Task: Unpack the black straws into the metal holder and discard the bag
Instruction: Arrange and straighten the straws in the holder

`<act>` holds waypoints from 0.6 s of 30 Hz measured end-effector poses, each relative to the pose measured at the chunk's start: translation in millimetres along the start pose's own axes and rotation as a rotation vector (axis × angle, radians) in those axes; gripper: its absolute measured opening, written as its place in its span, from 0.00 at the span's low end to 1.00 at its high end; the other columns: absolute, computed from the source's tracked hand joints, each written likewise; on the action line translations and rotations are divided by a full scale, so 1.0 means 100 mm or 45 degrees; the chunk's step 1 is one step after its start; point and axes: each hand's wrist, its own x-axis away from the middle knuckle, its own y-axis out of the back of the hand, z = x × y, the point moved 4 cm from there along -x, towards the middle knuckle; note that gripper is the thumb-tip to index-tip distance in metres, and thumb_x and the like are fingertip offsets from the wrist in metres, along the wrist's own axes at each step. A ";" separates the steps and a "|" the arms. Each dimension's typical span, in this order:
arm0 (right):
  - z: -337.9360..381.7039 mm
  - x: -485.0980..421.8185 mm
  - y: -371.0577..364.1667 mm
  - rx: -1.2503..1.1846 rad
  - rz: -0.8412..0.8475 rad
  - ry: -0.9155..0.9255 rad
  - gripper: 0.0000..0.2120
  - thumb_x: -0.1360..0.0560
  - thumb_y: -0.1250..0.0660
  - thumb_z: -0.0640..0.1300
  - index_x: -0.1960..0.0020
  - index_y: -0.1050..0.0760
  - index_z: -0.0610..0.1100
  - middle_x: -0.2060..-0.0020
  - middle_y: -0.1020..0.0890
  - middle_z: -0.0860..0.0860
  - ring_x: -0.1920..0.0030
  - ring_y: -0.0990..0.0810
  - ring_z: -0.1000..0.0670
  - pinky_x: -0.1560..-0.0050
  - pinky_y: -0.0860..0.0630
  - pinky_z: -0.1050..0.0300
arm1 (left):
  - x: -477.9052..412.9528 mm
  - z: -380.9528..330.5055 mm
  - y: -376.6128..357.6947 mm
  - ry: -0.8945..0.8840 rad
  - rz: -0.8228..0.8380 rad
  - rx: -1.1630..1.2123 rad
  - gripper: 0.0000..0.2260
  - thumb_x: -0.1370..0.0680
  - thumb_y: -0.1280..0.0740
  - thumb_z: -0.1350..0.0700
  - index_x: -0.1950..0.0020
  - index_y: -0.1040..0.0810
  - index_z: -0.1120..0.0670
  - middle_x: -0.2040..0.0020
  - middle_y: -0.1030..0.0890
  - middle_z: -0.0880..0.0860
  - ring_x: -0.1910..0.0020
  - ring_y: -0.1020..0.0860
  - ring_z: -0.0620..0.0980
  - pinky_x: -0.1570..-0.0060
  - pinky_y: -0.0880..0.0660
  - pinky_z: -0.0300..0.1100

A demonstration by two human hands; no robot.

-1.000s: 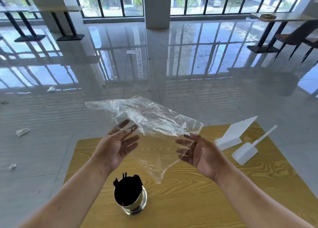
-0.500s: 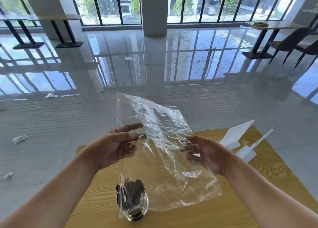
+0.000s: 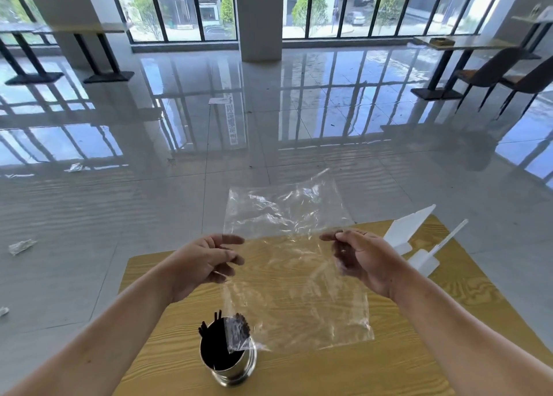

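Note:
A clear empty plastic bag (image 3: 284,216) is spread out flat in the air between my hands, above the wooden table (image 3: 167,288). My left hand (image 3: 203,261) holds its left edge with curled fingers. My right hand (image 3: 362,255) pinches its right edge between thumb and fingers. The bag's lower left corner hangs over the rim of the metal holder (image 3: 239,368), which stands upright at the table's near edge. The black straws (image 3: 212,345) fill the holder, their tips poking above the rim.
Two white plastic sign stands (image 3: 410,228) (image 3: 425,261) sit at the table's far right corner. Scraps of litter (image 3: 21,246) lie on the glossy tiled floor to the left. Other tables and chairs (image 3: 490,72) stand far back.
The bag went from a crumpled sheet to hanging over the holder, and is now stretched flat. My hands have moved apart to its left and right edges.

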 end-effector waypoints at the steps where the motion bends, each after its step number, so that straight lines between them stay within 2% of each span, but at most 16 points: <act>1: -0.01 0.00 0.02 0.028 -0.017 -0.002 0.17 0.13 0.40 0.39 0.44 0.11 0.41 0.66 0.22 0.47 0.70 0.27 0.50 0.71 0.27 0.57 | -0.01 -0.01 0.00 -0.008 -0.036 -0.019 0.11 0.15 0.35 0.64 0.34 0.19 0.56 0.53 0.12 0.58 0.66 0.19 0.49 0.65 0.21 0.41; 4: -0.01 -0.01 0.12 0.014 -0.061 0.004 0.16 0.14 0.40 0.34 0.41 0.13 0.40 0.70 0.24 0.48 0.74 0.28 0.52 0.74 0.28 0.58 | -0.06 -0.03 -0.01 -0.021 -0.106 0.000 0.10 0.14 0.36 0.63 0.35 0.20 0.59 0.62 0.15 0.56 0.71 0.22 0.48 0.66 0.23 0.41; 7: 0.02 -0.02 0.21 -0.077 -0.095 0.026 0.19 0.15 0.40 0.31 0.45 0.12 0.44 0.71 0.27 0.47 0.76 0.28 0.51 0.76 0.27 0.58 | -0.12 -0.04 -0.02 -0.039 -0.111 0.089 0.11 0.14 0.37 0.63 0.35 0.18 0.54 0.69 0.21 0.54 0.68 0.20 0.47 0.57 0.25 0.47; 9: 0.04 -0.01 0.25 -0.140 -0.085 0.051 0.20 0.15 0.41 0.30 0.49 0.11 0.44 0.72 0.27 0.46 0.77 0.28 0.50 0.76 0.28 0.57 | -0.17 -0.03 -0.05 -0.032 -0.109 0.168 0.13 0.14 0.37 0.64 0.38 0.15 0.51 0.68 0.21 0.53 0.66 0.22 0.48 0.63 0.26 0.44; 11: 0.05 -0.01 0.28 -0.198 -0.087 0.061 0.22 0.15 0.41 0.29 0.56 0.12 0.43 0.72 0.27 0.45 0.77 0.28 0.49 0.76 0.29 0.57 | -0.20 -0.02 -0.10 -0.025 -0.091 0.186 0.16 0.14 0.38 0.65 0.45 0.12 0.51 0.66 0.19 0.54 0.69 0.25 0.47 0.69 0.26 0.40; 13: 0.05 -0.01 0.34 -0.252 -0.090 0.070 0.24 0.16 0.40 0.29 0.63 0.15 0.43 0.72 0.28 0.45 0.77 0.28 0.49 0.76 0.29 0.57 | -0.25 -0.01 -0.17 -0.032 -0.090 0.172 0.19 0.15 0.38 0.66 0.54 0.12 0.51 0.65 0.17 0.55 0.72 0.26 0.45 0.71 0.24 0.39; 15: 0.07 0.00 0.40 -0.284 -0.072 0.086 0.23 0.17 0.39 0.29 0.66 0.19 0.44 0.72 0.28 0.45 0.77 0.28 0.49 0.76 0.29 0.57 | -0.30 -0.02 -0.21 -0.051 -0.113 0.168 0.19 0.16 0.37 0.67 0.60 0.14 0.52 0.63 0.16 0.56 0.72 0.24 0.45 0.71 0.23 0.39; 18: 0.06 -0.01 0.52 -0.259 -0.068 0.093 0.25 0.16 0.39 0.29 0.67 0.18 0.45 0.72 0.26 0.46 0.76 0.25 0.50 0.75 0.26 0.57 | -0.36 -0.06 -0.30 -0.075 -0.145 0.202 0.13 0.15 0.38 0.64 0.55 0.17 0.56 0.59 0.14 0.58 0.68 0.19 0.49 0.65 0.21 0.44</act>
